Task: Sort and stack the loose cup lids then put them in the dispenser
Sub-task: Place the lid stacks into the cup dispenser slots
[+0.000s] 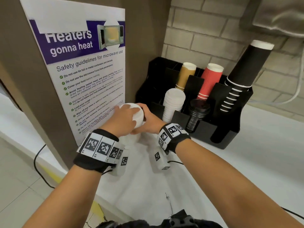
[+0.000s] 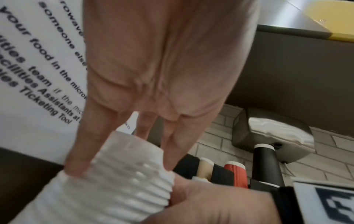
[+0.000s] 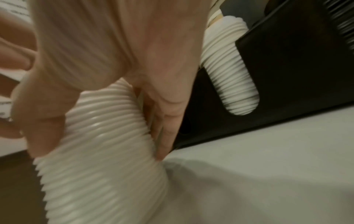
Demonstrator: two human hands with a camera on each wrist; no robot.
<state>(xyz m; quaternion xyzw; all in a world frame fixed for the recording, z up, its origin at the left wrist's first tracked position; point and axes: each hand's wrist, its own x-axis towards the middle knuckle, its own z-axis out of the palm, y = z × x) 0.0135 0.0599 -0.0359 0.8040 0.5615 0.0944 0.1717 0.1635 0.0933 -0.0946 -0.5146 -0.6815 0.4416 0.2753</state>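
A tilted stack of white ribbed lids (image 1: 139, 118) is held between both hands just above the white counter, left of the black dispenser (image 1: 233, 129). My left hand (image 1: 125, 119) lies over the stack's top and left side, its fingers (image 2: 80, 151) running along the lids (image 2: 124, 181). From the right, my right hand (image 1: 151, 120) grips the stack (image 3: 107, 144), with thumb and fingers curled round it. In the dispenser's front left slot stands another white lid stack (image 1: 173, 102), and a stack of black lids (image 1: 198, 111) sits beside it.
The dispenser's rear slots hold brown cups (image 1: 186, 74), red cups (image 1: 209, 79) and tall black cups (image 1: 246, 68). A microwave safety poster (image 1: 85, 71) on a brown panel stands close on the left. Behind is a brick wall (image 1: 205, 30). White counter (image 1: 230, 175) stretches to the right.
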